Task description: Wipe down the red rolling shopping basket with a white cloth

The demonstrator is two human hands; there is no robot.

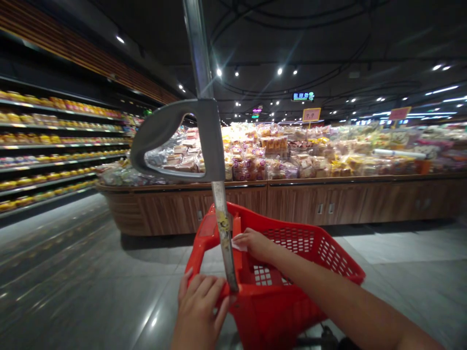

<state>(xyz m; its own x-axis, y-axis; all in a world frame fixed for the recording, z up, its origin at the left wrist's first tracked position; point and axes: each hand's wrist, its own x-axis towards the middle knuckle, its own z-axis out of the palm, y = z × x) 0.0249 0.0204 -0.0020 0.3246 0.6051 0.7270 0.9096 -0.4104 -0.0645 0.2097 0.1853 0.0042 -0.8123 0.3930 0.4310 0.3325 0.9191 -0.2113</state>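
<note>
A red plastic rolling shopping basket with holes in its walls stands in front of me. From it rises a metal pole with worn yellowish patches, topped by a grey loop handle. My left hand is closed over the basket's near-left rim, beside the foot of the pole. Reaching over the basket, my right hand pinches a small white wipe that looks like tissue or paper. The wipe is at the pole's lower part; whether it touches the metal I cannot tell.
A long wooden display counter crosses ahead, piled with packaged foods. Along the left wall run shelves of jars and packs. A yellow price sign stands above the goods. Shiny grey tiles cover the floor.
</note>
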